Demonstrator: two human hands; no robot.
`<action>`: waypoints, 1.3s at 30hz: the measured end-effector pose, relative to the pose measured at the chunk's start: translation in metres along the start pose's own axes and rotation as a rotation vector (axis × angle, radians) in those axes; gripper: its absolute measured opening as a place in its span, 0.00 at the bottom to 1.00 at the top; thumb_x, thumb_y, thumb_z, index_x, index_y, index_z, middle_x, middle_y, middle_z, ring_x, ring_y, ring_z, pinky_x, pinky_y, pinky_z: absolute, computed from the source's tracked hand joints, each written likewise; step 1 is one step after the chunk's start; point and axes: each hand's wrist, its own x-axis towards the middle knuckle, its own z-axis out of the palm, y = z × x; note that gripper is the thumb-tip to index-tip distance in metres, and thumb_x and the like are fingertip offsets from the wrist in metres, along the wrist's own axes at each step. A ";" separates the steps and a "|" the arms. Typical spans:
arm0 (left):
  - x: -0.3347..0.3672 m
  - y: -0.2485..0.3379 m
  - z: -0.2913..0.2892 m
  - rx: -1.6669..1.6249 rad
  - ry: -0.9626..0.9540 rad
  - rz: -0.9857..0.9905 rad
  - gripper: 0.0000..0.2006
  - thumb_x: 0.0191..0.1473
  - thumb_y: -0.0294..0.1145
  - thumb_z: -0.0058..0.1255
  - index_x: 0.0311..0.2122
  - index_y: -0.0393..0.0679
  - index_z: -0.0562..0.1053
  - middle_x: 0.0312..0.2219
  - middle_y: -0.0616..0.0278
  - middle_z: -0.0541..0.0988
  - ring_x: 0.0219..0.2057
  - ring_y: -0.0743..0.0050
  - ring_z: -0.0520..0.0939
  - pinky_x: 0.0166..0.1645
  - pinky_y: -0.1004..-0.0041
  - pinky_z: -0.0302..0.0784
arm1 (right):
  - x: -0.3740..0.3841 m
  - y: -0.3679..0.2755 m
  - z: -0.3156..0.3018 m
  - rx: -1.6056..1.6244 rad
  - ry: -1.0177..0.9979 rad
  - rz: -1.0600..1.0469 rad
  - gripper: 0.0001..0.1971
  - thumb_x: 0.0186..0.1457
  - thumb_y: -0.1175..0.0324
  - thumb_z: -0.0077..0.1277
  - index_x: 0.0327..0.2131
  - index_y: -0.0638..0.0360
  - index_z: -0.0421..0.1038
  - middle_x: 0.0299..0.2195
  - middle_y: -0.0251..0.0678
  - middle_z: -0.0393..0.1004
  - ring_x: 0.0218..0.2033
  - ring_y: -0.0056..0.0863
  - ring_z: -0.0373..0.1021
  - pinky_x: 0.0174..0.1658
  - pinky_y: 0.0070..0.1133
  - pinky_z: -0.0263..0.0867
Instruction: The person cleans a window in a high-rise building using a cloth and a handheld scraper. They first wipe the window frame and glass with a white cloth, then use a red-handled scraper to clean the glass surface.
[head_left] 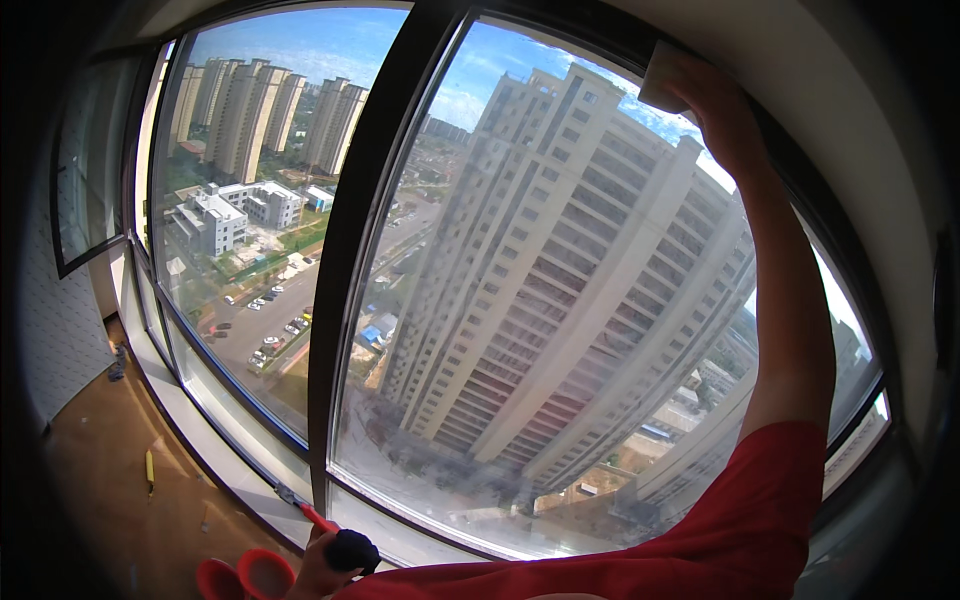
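Right arm: we saw it come up from the red sleeve [740, 490] at four o'clock and reach nearly straight toward one o'clock, the wrist bent at the top.
Right hand: its fingers [690, 75] were closed on a pale flat pad [657, 82], which lay against the upper edge of the window pane [560, 250], between one and two o'clock.
Left hand: we found it [315, 572] low at seven o'clock, fingers curled around a red-handled tool [320, 518] that pointed toward ten o'clock from the grip; a black rounded thing [352, 551] sat beside the fingers, its kind unclear to us.
Red cups: two round-rimmed, cup-like shapes [266, 575] stood just beside the left hand, between seven and eight; we could not tell what was in them.
Floor: we noted brown boards [95, 440], with a yellow slim tool [150, 470] at eight o'clock.
Window: a dark post [345, 250] split the glazing, and an open casement [92, 160] hung toward ten.
Outside: we looked onto a tall apartment tower [570, 280], mid-dial.
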 end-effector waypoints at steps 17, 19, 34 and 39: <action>0.030 0.009 0.009 -0.324 -0.050 -0.020 0.23 0.39 0.13 0.58 0.44 0.38 0.69 0.36 0.62 0.76 0.37 0.74 0.77 0.44 0.75 0.75 | 0.115 -0.063 0.064 0.063 0.047 0.226 0.26 0.45 0.81 0.53 0.50 0.51 0.65 0.48 0.36 0.70 0.49 0.39 0.67 0.54 0.32 0.64; 0.027 -0.022 0.009 -0.345 -0.015 -0.036 0.22 0.38 0.13 0.59 0.42 0.38 0.70 0.35 0.63 0.76 0.36 0.75 0.77 0.43 0.75 0.74 | 0.062 -0.032 0.053 -0.087 0.234 0.028 0.26 0.43 0.80 0.57 0.48 0.53 0.66 0.46 0.37 0.72 0.49 0.35 0.68 0.53 0.31 0.65; 0.044 -0.008 0.010 -0.350 0.001 0.015 0.22 0.40 0.16 0.60 0.44 0.36 0.69 0.35 0.61 0.76 0.36 0.73 0.78 0.44 0.74 0.75 | 0.076 -0.048 0.050 -0.113 0.186 0.118 0.24 0.44 0.79 0.56 0.48 0.52 0.68 0.42 0.39 0.73 0.46 0.38 0.69 0.55 0.31 0.61; 0.052 0.007 0.010 0.123 -0.013 0.080 0.25 0.27 0.30 0.69 0.37 0.43 0.73 0.33 0.60 0.76 0.35 0.70 0.78 0.42 0.69 0.75 | 0.128 -0.066 0.090 -0.178 0.035 0.135 0.18 0.54 0.69 0.41 0.49 0.59 0.67 0.51 0.39 0.67 0.55 0.33 0.60 0.58 0.36 0.52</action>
